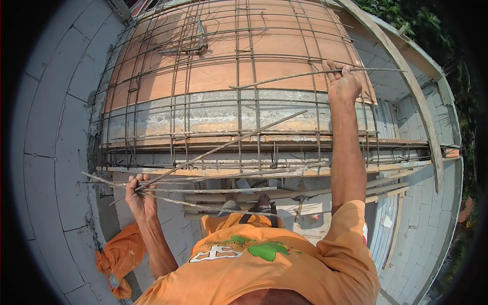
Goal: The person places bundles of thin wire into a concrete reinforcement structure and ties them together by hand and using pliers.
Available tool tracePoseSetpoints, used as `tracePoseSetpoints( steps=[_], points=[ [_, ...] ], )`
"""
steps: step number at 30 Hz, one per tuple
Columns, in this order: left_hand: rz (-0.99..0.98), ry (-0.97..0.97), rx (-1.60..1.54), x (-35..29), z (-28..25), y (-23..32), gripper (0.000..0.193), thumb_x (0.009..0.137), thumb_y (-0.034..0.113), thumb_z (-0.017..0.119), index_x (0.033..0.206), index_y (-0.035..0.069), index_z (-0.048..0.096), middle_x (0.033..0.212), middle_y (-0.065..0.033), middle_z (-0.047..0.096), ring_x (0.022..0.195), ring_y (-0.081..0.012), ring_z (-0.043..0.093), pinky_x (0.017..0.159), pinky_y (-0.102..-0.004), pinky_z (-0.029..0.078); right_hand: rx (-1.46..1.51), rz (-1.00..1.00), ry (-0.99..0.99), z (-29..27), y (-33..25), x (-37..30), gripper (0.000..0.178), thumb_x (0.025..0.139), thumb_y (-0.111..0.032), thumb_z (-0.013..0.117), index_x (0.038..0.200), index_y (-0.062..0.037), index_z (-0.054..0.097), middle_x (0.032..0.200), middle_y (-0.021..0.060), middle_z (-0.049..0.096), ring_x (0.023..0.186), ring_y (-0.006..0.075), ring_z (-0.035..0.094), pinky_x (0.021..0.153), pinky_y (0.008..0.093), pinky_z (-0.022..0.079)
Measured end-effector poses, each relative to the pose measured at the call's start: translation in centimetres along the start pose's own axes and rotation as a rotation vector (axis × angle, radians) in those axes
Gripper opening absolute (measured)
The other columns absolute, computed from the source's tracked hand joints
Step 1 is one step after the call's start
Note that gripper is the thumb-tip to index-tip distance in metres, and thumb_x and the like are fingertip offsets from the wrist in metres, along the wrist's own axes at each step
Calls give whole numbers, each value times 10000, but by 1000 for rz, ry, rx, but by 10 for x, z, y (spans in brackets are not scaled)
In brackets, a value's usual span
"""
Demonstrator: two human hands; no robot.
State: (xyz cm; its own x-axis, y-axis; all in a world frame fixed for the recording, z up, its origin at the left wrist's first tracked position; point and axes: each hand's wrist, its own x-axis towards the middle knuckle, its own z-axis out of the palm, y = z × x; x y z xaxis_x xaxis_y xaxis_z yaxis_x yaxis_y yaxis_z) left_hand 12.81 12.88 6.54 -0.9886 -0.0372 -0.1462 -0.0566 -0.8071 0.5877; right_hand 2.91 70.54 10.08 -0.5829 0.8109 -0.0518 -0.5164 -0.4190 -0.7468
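Observation:
My left hand (140,198) is closed round several thin steel rods. One of these, a rusty rod (223,150), slants up to the right over the edge of the rebar mesh; the others fan out lower down. Further away, my right hand (344,84) grips a slightly bent steel rod (284,78), which lies roughly level across the mesh. The rebar mesh (239,101) is made of crossing bars over orange-brown boards (213,73). Pincers (199,46) rest on the mesh at the far left, beside a tangle of thin wire (175,39).
Grey block walls (51,152) stand on the left and right. A long wooden plank (417,91) leans at the right. An orange cloth (122,254) hangs by the left wall. Bamboo poles (386,192) cross below the formwork, near my feet.

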Motion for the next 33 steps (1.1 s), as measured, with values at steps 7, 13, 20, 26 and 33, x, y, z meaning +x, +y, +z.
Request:
tracePoseSetpoints(
  steps=[7, 13, 20, 26, 33],
  points=[
    [-9, 43, 3, 11, 1, -3, 63, 913, 30, 534, 958, 47, 574, 929, -153, 635, 914, -332, 668, 697, -524, 623, 16, 92, 172, -24, 60, -11, 234, 1012, -49, 385, 1174, 97, 299, 1121, 229, 465, 959, 424, 647, 886, 596, 556],
    [-8, 91, -8, 17, 2, -5, 63, 905, 45, 553, 962, 64, 573, 900, -134, 659, 880, -321, 688, 680, -516, 629, -113, 171, 245, -35, 65, -14, 211, 962, 4, 432, 1081, 169, 378, 985, 218, 537, 893, 409, 671, 820, 566, 582],
    [1, 45, -4, 17, 5, -6, 66, 900, 56, 560, 964, 68, 573, 903, -145, 660, 887, -329, 686, 619, -500, 636, -317, 324, 246, -34, 56, 2, 223, 906, 62, 407, 1049, 234, 404, 956, 301, 576, 843, 429, 685, 751, 520, 614],
    [-15, 98, -46, 22, 10, -6, 42, 896, 52, 554, 925, 64, 582, 878, -140, 651, 879, -335, 680, 615, -495, 645, -415, 302, 299, -23, 47, 4, 225, 907, 53, 367, 1055, 219, 403, 1067, 373, 530, 882, 535, 648, 774, 599, 610],
    [-29, 82, -75, 24, 14, 1, 67, 902, 37, 541, 941, 71, 582, 898, -138, 653, 900, -336, 675, 700, -569, 613, -551, 331, 305, -21, 47, -6, 167, 905, 48, 475, 977, 198, 480, 832, 292, 621, 666, 391, 699, 586, 420, 661]
  ],
)
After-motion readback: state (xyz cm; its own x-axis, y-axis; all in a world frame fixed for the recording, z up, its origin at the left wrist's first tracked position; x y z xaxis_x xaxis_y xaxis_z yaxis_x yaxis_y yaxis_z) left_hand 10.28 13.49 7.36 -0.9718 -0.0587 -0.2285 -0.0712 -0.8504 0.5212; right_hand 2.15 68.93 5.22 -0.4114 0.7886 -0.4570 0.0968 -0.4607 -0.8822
